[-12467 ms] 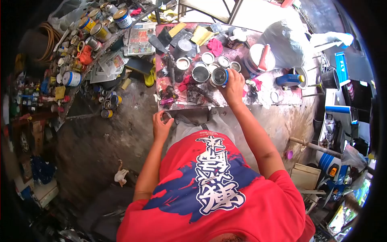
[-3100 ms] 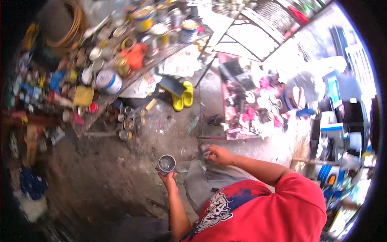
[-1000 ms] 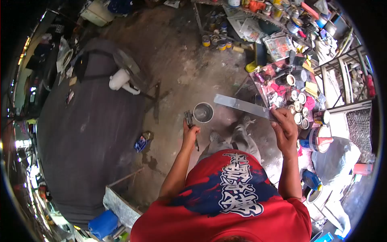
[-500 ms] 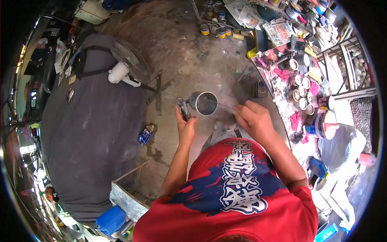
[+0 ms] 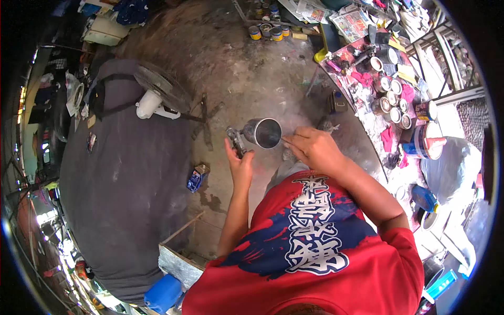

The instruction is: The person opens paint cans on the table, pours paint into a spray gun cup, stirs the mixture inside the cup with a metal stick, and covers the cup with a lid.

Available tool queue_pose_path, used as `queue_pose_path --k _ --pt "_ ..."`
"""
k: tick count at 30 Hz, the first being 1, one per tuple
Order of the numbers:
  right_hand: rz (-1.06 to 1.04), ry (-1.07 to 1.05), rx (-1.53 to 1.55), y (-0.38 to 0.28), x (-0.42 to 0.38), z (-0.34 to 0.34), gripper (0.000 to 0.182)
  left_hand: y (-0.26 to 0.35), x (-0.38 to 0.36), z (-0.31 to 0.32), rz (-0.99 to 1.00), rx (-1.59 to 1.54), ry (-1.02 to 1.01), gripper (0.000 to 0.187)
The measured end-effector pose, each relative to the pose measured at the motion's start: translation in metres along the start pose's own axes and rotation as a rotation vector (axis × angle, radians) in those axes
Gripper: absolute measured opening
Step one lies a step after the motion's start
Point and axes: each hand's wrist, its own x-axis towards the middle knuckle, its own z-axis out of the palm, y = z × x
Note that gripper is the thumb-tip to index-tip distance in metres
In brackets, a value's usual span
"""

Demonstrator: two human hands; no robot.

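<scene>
My left hand (image 5: 240, 164) is wrapped round the handle of a metal spray gun (image 5: 235, 139), which has a round metal cup (image 5: 268, 133) with its open mouth turned toward the camera. The cup's inside looks dark grey. Just right of the rim is my right hand (image 5: 311, 148), its fingers closed together and pointing at the cup. Whatever those fingers hold is too small to name. I wear a red and navy shirt (image 5: 273, 231).
A fan (image 5: 152, 104) stands at the left by a large dark-covered shape (image 5: 126, 194). Cans and rags crowd the table (image 5: 362, 113) at the right. A blue container (image 5: 197, 178) lies on the floor (image 5: 247, 68). Several small cans (image 5: 276, 33) stand at the top.
My right hand has moved left, closer to the cup's rim. The thin stick that reached from it into the cup no longer shows there. The view has shifted slightly.
</scene>
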Motion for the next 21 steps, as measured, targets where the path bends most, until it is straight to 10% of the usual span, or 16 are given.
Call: queue_pose_path --k 21 --pt "0.044 0.177 0.000 -0.008 0.012 -0.002 0.016 0.017 0.003 0.001 0.018 -0.016 0.009 0.094"
